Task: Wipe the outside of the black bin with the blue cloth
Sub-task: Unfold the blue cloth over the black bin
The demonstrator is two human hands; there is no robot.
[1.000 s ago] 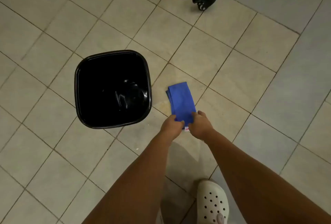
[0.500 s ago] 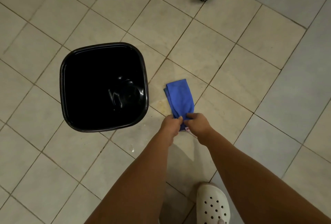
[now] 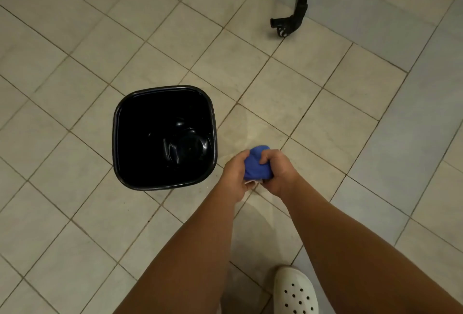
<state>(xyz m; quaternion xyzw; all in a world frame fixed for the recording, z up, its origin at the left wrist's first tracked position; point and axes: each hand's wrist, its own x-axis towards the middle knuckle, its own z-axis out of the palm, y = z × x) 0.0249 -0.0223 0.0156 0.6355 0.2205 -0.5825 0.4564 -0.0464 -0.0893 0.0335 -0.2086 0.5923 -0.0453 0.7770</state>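
Over pale floor tiles (image 3: 250,68), left hand (image 3: 234,175) and right hand (image 3: 278,173) tight around blue cloth (image 3: 255,165).

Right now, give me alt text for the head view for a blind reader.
Two hands, the left hand and the right hand, grip a bunched blue cloth over a beige tiled floor, just right of an upright glossy black plastic bin, not touching it. A white perforated clog shows at the bottom edge, a black wheeled frame leg at the top.
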